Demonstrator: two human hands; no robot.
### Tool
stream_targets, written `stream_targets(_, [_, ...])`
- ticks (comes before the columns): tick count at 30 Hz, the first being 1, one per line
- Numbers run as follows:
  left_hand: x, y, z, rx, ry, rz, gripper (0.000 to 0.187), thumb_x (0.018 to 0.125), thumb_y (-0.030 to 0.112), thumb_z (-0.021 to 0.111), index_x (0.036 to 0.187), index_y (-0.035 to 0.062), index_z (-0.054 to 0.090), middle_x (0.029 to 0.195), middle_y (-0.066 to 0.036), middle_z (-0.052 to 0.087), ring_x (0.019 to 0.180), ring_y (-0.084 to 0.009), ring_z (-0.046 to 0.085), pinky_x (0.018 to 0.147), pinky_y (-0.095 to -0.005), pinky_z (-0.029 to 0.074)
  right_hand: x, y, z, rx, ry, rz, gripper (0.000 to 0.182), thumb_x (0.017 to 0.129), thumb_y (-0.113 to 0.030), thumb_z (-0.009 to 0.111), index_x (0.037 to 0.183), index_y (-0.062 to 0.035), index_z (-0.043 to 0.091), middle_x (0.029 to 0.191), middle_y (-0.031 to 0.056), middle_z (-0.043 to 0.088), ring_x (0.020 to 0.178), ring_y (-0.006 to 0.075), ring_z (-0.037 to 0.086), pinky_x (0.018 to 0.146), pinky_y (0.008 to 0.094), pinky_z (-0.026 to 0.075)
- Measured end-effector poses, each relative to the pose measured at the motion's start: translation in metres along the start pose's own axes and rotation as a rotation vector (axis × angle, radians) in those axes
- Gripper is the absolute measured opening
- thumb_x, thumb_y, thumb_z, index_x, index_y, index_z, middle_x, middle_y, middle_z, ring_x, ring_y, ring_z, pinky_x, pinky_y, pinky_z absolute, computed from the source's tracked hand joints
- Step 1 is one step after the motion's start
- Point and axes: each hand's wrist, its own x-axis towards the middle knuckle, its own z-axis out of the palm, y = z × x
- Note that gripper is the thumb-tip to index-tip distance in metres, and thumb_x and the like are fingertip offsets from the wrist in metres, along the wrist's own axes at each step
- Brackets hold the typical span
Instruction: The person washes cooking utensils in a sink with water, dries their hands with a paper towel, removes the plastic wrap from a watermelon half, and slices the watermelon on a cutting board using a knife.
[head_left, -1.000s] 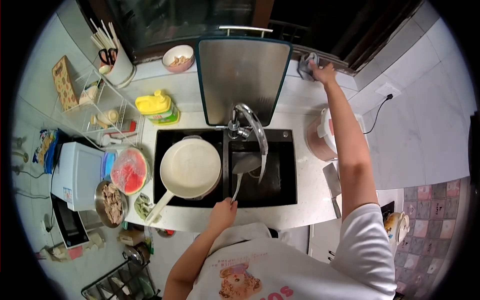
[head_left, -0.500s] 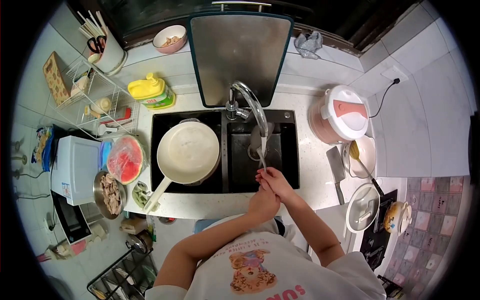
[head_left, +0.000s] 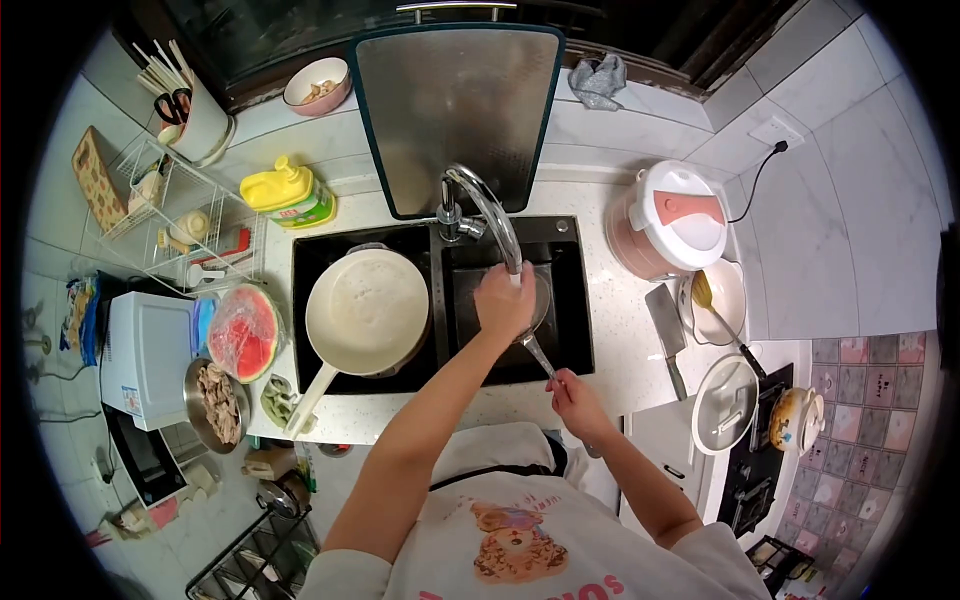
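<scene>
A long-handled metal utensil with a round head is in my right hand, whose fingers are wrapped round its handle. The round head lies over the right basin, partly covered by my left hand. That left hand is right under the spout of the chrome faucet, against the head; its fingers are too hidden and blurred to read. In the left basin rests a cream frying pan, its handle reaching over the counter's front edge.
A board leans upright behind the faucet. On the right are a pink-and-white cooker, a cleaver, a pot and a glass lid. Soap, cut watermelon and a bowl of meat stand left.
My hands were together below the spout and have parted. My right hand has taken the utensil's handle and moved right; my left hand has moved up under the faucet, onto the round head.
</scene>
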Motion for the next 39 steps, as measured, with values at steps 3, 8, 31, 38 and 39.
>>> stream_targets(3, [0.004,0.003,0.021,-0.049,0.327,-0.005,0.035,0.089,0.035,0.054,0.103,0.0039,0.064,0.102,-0.023,0.064,0.098,-0.0446,0.059,0.089,-0.0509,0.044,0.002,0.001,0.003,-0.154,0.141,-0.113,0.012,0.095,-0.010,0.042,0.093,-0.0021,0.051,0.073,0.0227,0.060,0.067,0.0415,0.058,0.060,0.0479,0.044])
stream_targets(8, [0.001,0.023,0.013,-0.006,0.330,-0.152,0.037,0.088,0.034,0.054,0.099,0.0009,0.064,0.099,-0.022,0.066,0.092,-0.0431,0.062,0.082,-0.0489,0.049,0.003,-0.027,0.005,-0.371,0.143,-0.121,0.009,0.090,-0.004,0.041,0.094,-0.0011,0.048,0.077,0.0267,0.061,0.075,0.0461,0.060,0.065,0.0545,0.044])
stream_targets(31, [-0.011,0.006,0.016,0.399,0.430,0.206,0.047,0.093,0.038,0.046,0.125,0.0049,0.053,0.133,-0.021,0.048,0.126,-0.0398,0.042,0.100,-0.0548,0.036,0.020,-0.050,0.001,0.483,-0.114,0.217,0.017,0.100,-0.017,0.042,0.088,-0.0080,0.050,0.060,-0.0035,0.040,0.049,0.0041,0.031,0.042,0.0213,0.022])
stream_targets(38, [0.021,-0.019,-0.015,0.093,0.242,-0.097,0.056,0.093,0.041,0.048,0.130,-0.0009,0.047,0.131,-0.023,0.050,0.113,-0.0435,0.051,0.093,-0.0502,0.043,0.009,-0.054,0.000,0.563,-0.222,0.261,0.017,0.100,-0.019,0.042,0.089,-0.0093,0.050,0.062,-0.0029,0.041,0.049,0.0062,0.032,0.043,0.0231,0.024])
stream_targets(39, [0.013,-0.025,0.003,0.151,0.422,-0.008,0.057,0.093,0.041,0.049,0.131,-0.0006,0.046,0.133,-0.022,0.049,0.114,-0.0431,0.051,0.094,-0.0505,0.042,0.012,-0.055,0.001,0.571,-0.229,0.265,0.017,0.100,-0.019,0.041,0.089,-0.0095,0.049,0.062,-0.0028,0.041,0.049,0.0061,0.032,0.043,0.0232,0.024])
